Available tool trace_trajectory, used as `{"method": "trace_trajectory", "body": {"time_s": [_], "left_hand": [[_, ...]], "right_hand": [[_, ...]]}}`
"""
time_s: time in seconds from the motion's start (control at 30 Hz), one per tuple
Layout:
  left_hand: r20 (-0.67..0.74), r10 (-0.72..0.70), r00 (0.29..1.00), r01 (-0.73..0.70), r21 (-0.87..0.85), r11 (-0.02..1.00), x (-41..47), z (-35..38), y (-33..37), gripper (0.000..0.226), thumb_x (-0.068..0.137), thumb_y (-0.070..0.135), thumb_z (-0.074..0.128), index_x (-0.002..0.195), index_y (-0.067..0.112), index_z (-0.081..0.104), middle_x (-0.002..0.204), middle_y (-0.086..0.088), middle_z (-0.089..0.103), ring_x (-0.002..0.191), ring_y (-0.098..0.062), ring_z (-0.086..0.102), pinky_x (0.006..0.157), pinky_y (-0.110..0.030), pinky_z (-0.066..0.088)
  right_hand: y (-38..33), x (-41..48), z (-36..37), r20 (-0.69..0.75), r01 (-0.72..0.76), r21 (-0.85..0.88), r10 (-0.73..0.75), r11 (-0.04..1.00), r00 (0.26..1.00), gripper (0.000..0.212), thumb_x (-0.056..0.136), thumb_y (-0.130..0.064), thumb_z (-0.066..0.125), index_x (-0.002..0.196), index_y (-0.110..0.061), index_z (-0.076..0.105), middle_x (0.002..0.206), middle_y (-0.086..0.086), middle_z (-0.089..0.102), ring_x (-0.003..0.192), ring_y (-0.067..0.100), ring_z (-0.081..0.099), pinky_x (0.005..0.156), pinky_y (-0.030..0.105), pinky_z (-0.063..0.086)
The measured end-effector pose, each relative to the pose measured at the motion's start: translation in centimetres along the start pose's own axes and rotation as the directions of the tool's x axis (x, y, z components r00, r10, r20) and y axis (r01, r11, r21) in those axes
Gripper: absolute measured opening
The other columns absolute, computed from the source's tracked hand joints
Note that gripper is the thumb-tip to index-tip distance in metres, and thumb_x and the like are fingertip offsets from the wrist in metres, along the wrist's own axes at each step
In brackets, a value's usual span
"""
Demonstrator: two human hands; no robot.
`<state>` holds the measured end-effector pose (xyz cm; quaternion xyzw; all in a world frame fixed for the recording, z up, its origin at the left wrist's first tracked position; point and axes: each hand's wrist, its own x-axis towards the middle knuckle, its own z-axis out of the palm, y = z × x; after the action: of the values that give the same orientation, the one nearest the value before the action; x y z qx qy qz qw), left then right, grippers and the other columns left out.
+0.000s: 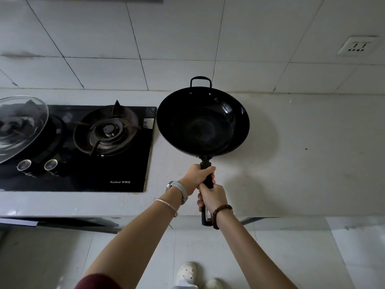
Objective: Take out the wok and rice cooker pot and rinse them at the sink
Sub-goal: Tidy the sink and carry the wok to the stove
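Note:
A black wok (203, 122) with a long handle and a small loop handle at its far rim hangs level over the white counter (302, 163), just right of the gas stove (116, 163). Its bowl is empty. My left hand (196, 176) grips the upper part of the long handle. Lower on the same handle, my right hand (212, 197) is closed around it, and the handle's end sticks out below my wrist. No rice cooker pot or sink is in view.
The black two-burner stove is set into the counter at the left, with a glass lid (20, 126) resting tilted over its left burner. A tiled wall with a socket (357, 46) rises behind. Below the counter edge lies a tiled floor.

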<state>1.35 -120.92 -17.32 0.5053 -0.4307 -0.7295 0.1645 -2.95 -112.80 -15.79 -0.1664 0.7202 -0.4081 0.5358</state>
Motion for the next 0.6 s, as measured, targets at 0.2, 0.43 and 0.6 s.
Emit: {"method": "trace_trajectory", "body": {"time_s": [0.2, 0.43, 0.6], "left_hand": [[0.007, -0.009, 1.0, 0.009, 0.02, 1.0, 1.7, -0.1, 0.2, 0.018, 0.091, 0.011, 0.058, 0.074, 0.006, 0.056, 0.064, -0.006, 0.059, 0.053, -0.016, 0.057, 0.065, -0.03, 0.053], [0.007, -0.019, 1.0, 0.019, -0.001, 1.0, 3.3, 0.0, 0.8, 0.017, 0.092, 0.013, 0.059, 0.077, 0.005, 0.057, 0.063, -0.005, 0.06, 0.053, -0.016, 0.058, 0.065, -0.03, 0.054], [0.014, -0.021, 1.0, 0.021, -0.038, 0.999, 4.1, -0.2, 0.9, 0.019, 0.092, 0.018, 0.062, 0.08, 0.005, 0.057, 0.064, -0.005, 0.059, 0.053, -0.016, 0.058, 0.063, -0.029, 0.055]], "right_hand": [[-0.3, 1.5, -0.1, 0.001, -0.013, -0.006, 0.013, 1.0, 1.0, 0.01, 0.086, -0.01, 0.05, 0.082, -0.002, 0.056, 0.05, 0.002, 0.047, 0.036, 0.014, 0.044, 0.039, 0.025, 0.043], [-1.0, 3.3, -0.4, -0.003, -0.013, -0.02, 0.013, 1.0, 1.0, 0.012, 0.087, -0.011, 0.05, 0.086, -0.001, 0.057, 0.051, 0.003, 0.047, 0.036, 0.014, 0.044, 0.039, 0.024, 0.043], [-1.0, 4.3, -0.6, 0.021, -0.022, -0.018, 0.022, 1.0, 1.0, 0.011, 0.087, -0.012, 0.05, 0.082, -0.004, 0.055, 0.049, 0.003, 0.048, 0.037, 0.015, 0.044, 0.04, 0.025, 0.042]]}}
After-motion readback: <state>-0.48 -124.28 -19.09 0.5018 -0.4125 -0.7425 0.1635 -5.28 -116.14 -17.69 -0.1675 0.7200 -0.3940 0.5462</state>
